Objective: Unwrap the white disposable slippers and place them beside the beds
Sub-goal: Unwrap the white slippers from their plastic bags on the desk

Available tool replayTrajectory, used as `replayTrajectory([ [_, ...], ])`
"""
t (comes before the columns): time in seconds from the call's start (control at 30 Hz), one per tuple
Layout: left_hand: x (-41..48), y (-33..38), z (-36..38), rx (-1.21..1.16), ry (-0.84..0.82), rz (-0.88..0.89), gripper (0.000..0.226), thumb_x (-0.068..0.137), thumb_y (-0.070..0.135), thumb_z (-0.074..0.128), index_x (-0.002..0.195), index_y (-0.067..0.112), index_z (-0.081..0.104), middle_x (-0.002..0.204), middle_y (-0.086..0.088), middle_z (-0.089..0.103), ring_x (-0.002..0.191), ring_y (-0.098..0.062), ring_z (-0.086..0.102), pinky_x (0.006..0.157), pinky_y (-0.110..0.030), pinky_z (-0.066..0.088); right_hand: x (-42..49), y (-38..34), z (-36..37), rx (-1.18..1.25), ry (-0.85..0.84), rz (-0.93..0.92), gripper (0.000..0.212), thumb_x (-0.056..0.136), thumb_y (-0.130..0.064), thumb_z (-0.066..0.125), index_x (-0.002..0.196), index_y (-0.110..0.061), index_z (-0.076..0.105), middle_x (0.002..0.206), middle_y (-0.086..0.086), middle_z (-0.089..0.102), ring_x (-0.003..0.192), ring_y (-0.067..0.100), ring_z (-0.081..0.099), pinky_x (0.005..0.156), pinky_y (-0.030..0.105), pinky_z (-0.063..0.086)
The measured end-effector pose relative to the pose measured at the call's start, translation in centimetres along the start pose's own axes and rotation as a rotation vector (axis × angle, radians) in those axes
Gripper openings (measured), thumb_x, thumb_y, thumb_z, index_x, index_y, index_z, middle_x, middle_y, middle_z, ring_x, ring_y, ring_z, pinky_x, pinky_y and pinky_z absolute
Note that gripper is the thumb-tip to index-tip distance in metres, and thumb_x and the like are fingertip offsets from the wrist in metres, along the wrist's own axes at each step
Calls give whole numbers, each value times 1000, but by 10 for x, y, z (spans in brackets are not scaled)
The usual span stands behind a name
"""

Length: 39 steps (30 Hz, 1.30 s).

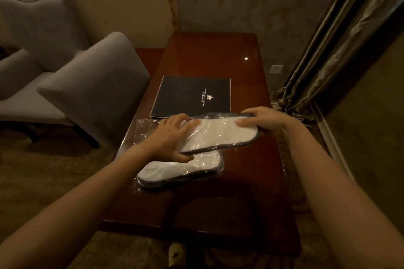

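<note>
Both hands (218,131) grip wrapped slippers (218,135) over glossy wooden table (218,59); armchair (65,72) left.

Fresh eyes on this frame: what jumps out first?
The wrapped slipper pack, white with a dark rim, is held above the dark red table at centre, the left hand on one end and the right hand on the other. A second wrapped pack lies on the table just below it. Behind them is a dark hotel folder, with an empty clear wrapper at the left edge.
</note>
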<state>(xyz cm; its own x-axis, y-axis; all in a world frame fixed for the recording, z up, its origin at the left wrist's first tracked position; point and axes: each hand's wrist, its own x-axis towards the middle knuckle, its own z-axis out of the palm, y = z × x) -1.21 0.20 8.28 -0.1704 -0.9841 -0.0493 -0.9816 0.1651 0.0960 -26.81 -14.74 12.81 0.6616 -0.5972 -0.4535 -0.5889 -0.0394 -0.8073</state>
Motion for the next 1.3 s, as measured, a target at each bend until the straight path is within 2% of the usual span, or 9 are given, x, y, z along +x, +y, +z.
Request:
replayTrajectory([
  [0.17, 23, -30, 5, -78, -7, -57, 101, 71, 56, 65, 148, 28, 6, 151, -5, 17, 136, -27, 24, 112, -46, 25, 18, -12, -4, 352, 242, -63, 22, 80, -15, 69, 101, -10, 64, 78, 1, 67, 55, 4, 66, 46, 13, 51],
  [0.33, 39, -71, 32, -89, 44, -85, 76, 84, 21, 61, 148, 19, 20, 148, -12, 31, 119, -31, 50, 101, -41, 45, 19, -10, -22, 532, 494, 3, 30, 82, -14, 66, 110, -11, 55, 81, 2, 65, 48, 6, 65, 43, 16, 51],
  [0.53, 69, -97, 51, -65, 87, -117, 75, 86, 3, 54, 149, 17, 17, 148, -15, 33, 120, -32, 50, 100, -41, 46, 26, -5, -26, 714, 694, 23, 13, 84, -12, 61, 97, -9, 61, 71, 0, 61, 48, 7, 61, 51, 23, 47],
  [0.8, 98, -112, 85, -32, -21, -205, 72, 89, 16, 49, 150, 17, 10, 151, -12, 25, 135, -32, 30, 114, -49, 26, 35, 4, -24, 947, 944, -3, 10, 84, -9, 60, 77, -15, 61, 71, 3, 68, 53, 13, 66, 63, 33, 52],
  [0.87, 108, -104, 95, -28, -79, -202, 70, 91, 22, 46, 150, 16, 9, 153, -13, 21, 140, -31, 21, 116, -55, 18, 52, 10, -12, 959, 943, -3, 7, 86, -9, 58, 90, -8, 63, 91, 11, 68, 69, 20, 68, 75, 39, 53],
  [0.93, 121, -90, 105, -42, -117, -194, 73, 92, 39, 44, 150, 16, 6, 155, -13, 15, 144, -31, 12, 117, -58, 8, 75, 16, 9, 944, 924, 30, 28, 87, -9, 57, 114, -1, 58, 108, 16, 64, 90, 29, 64, 86, 42, 50],
  [1.07, 141, -62, 120, -48, -189, -169, 97, 82, 69, 38, 150, 11, 0, 159, -14, 2, 147, -29, -4, 114, -54, -11, 120, 35, 58, 945, 869, 98, 34, 88, -9, 58, 121, -3, 53, 109, 15, 63, 95, 27, 61, 80, 36, 52],
  [1.17, 143, -56, 120, -160, -149, -149, 98, 80, 66, 48, 149, 10, 7, 159, -14, 8, 147, -30, -3, 117, -51, -9, 139, 51, 83, 903, 830, 188, 33, 89, -14, 58, 122, -8, 52, 109, 9, 61, 95, 23, 60, 68, 24, 51],
  [1.3, 129, -62, 114, -331, -99, -145, 86, 82, 49, 59, 149, 13, 18, 159, -8, 6, 147, -26, -4, 121, -45, 3, 153, 68, 99, 642, 823, 332, 33, 89, -23, 58, 115, -3, 56, 115, 14, 62, 103, 28, 60, 77, 31, 48],
])
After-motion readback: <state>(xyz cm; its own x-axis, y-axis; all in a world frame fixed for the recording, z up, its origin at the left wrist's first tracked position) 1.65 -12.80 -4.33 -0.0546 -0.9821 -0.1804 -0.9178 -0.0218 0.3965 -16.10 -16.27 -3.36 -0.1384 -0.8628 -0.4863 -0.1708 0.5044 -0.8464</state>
